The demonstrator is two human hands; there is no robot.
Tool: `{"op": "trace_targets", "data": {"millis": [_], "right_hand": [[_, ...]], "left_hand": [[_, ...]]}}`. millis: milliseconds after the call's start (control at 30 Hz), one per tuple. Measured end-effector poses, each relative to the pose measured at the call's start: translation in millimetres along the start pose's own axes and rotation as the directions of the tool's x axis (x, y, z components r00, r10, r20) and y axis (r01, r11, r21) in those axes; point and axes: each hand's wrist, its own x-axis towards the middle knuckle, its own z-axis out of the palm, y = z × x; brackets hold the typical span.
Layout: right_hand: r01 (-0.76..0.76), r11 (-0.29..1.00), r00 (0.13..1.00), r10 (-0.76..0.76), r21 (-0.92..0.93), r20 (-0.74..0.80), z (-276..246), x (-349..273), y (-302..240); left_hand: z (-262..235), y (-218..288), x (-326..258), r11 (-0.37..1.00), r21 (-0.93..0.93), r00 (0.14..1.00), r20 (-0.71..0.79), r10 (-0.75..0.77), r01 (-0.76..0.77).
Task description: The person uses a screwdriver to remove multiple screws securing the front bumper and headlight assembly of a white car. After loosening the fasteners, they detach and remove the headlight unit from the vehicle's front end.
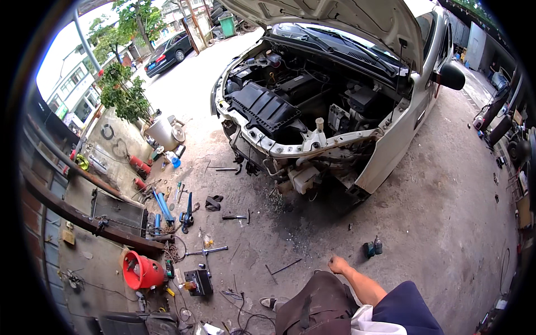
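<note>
I see one hand (336, 264), the right, resting by the knee of the brown trousers (318, 304); its fingers look curled and hold nothing I can make out. The left hand is out of view. Nearest on the concrete floor (446, 212) lies a thin dark metal rod (286, 267), just left of the fingers, apart from them. A small dark cordless tool (373, 247) lies to their right.

One bare forearm comes up from the lower edge, out of a dark blue short sleeve, angling up and to the left. The hand (337, 264) at its end sits loosely closed, knuckles up, resting at the top of the person's brown-clad knee. Which hand it is cannot be told for sure; it enters on the right side. No other hand shows.
</note>
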Motion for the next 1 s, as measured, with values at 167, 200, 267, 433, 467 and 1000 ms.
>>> {"op": "trace_targets", "data": {"millis": [167,200,267,433,467,1000], "right_hand": [[-0.045,0.998,0.979,0.053,-0.04,0.198,2.6,-21.6,62.0],[-0.07,0.997,0.976,0.072,-0.018,0.203,-5.7,-27.5,73.0],[-0.141,0.99,0.974,0.134,0.022,0.185,-26.0,-32.8,98.9],[-0.317,0.901,0.945,0.273,0.297,0.182,-48.2,-36.9,111.7],[-0.294,0.9,0.955,0.26,0.32,0.146,-54.2,-35.9,110.3],[0.159,0.974,0.983,-0.142,0.163,-0.113,-158.0,103.2,-94.1]], "left_hand": [[23.5,-24.2,-21.3,0.988,0.155,0.999,-0.029,0.023,-0.018],[33.5,-20.6,-24.0,0.985,0.173,0.999,-0.02,0.032,-0.028],[89.3,19.1,-65.5,0.99,0.132,0.999,0.019,0.049,-0.051],[130.4,55.2,-45.0,0.947,0.263,0.973,0.181,0.14,-0.185],[141.2,59.0,-35.3,0.937,0.279,0.964,0.219,0.15,-0.209],[301.3,206.7,33.7,0.787,0.417,0.856,0.449,0.257,-0.456]]}}
